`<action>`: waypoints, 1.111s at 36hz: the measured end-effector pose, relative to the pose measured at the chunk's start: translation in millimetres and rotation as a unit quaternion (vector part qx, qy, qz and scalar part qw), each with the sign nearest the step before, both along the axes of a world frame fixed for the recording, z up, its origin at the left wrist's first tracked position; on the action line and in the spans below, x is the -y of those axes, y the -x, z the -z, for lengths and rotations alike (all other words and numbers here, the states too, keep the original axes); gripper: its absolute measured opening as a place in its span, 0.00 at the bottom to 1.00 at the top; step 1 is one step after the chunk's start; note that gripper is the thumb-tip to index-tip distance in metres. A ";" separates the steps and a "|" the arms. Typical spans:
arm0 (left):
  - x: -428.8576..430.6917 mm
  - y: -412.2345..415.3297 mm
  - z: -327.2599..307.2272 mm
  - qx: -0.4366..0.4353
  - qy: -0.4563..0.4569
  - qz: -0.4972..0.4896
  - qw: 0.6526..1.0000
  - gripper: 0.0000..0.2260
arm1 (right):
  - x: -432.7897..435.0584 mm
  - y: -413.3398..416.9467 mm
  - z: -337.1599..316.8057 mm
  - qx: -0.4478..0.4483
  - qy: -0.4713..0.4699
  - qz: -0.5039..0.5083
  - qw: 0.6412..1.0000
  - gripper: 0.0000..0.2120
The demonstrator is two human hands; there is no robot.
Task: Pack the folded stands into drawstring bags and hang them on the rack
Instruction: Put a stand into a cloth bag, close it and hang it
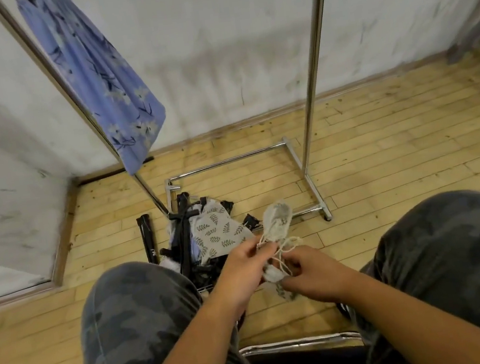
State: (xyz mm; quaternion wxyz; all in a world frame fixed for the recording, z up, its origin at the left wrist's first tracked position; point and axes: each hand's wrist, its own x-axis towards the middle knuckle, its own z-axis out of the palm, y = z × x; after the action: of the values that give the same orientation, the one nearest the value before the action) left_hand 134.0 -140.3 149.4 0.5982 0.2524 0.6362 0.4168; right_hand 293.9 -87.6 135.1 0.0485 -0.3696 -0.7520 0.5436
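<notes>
I sit on a chair facing a chrome clothes rack [312, 59]. My left hand [241, 270] and my right hand [315, 275] are together between my knees, both closed on a small pale leaf-print drawstring bag [277, 222] and its cream cord [284, 252]. The bag's upper end sticks up above my fingers. On the floor in front lies a pile of black folded stands [183, 244] with another leaf-print bag [219, 233] lying on top. A separate black stand [148, 239] lies to the left of the pile.
A blue floral cloth bag [103, 77] hangs at the rack's left pole. The rack's base frame [301, 167] sits on the wooden floor near the white wall. My camouflage-trousered knees flank my hands. The chair's metal edge [299, 343] shows below.
</notes>
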 end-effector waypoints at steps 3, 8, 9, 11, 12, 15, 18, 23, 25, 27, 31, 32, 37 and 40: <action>0.5 1.0 0.5 -0.037 -0.024 0.011 0.999 0.07 | -2.5 3.5 -7.6 -0.062 0.158 0.079 0.982 0.08; 0.3 1.3 -4.0 -0.068 -0.021 0.005 0.997 0.08 | -6.9 4.0 -10.0 -0.071 0.262 0.168 0.948 0.23; 0.7 0.8 -4.4 -0.065 -0.020 0.009 0.998 0.07 | -8.9 3.2 -7.2 -0.067 0.254 0.188 0.947 0.26; 0.6 0.7 -5.0 -0.062 -0.019 0.010 0.998 0.08 | -10.9 1.9 -3.9 -0.070 0.242 0.221 0.942 0.23; 0.4 0.4 -5.6 -0.060 -0.018 0.009 0.998 0.07 | -10.7 1.6 -3.5 -0.073 0.240 0.240 0.938 0.21; -0.5 1.4 -5.0 -0.050 -0.013 0.006 0.999 0.07 | -13.1 2.8 0.8 -0.081 0.232 0.289 0.925 0.13; 0.1 3.8 -2.6 -0.068 -0.004 -0.004 0.998 0.08 | -15.6 5.0 -1.9 -0.099 0.225 0.313 0.917 0.07; 0.1 7.7 3.6 -0.128 -0.001 -0.022 0.992 0.09 | -16.4 3.6 -6.2 -0.123 0.222 0.309 0.916 0.08; -1.0 9.5 5.5 -0.142 0.002 -0.031 0.989 0.09 | -13.8 3.1 -9.0 -0.129 0.220 0.285 0.924 0.13; -2.7 10.7 6.6 -0.144 0.005 -0.048 0.988 0.08 | -11.6 3.3 -10.9 -0.132 0.218 0.267 0.929 0.14; -3.2 13.0 10.3 -0.158 0.012 -0.069 0.985 0.07 | -9.4 3.7 -17.7 -0.136 0.203 0.263 0.933 0.20; -3.1 14.1 11.6 -0.162 0.010 -0.078 0.984 0.06 | -9.9 3.5 -19.0 -0.133 0.201 0.266 0.933 0.21; -4.0 21.0 18.7 -0.199 0.012 -0.137 0.970 0.08 | -16.2 0.9 -16.6 -0.105 0.189 0.300 0.929 0.07; -2.2 23.1 24.2 -0.205 -0.003 -0.129 0.970 0.17 | -19.8 -0.7 -13.3 -0.075 0.153 0.323 0.931 0.05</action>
State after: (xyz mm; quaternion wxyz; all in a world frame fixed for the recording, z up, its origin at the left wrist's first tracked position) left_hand 110.9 -138.2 125.2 0.3956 0.2506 0.7709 0.4317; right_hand 294.6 -67.8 148.4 0.2206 -0.5540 -0.4937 0.6329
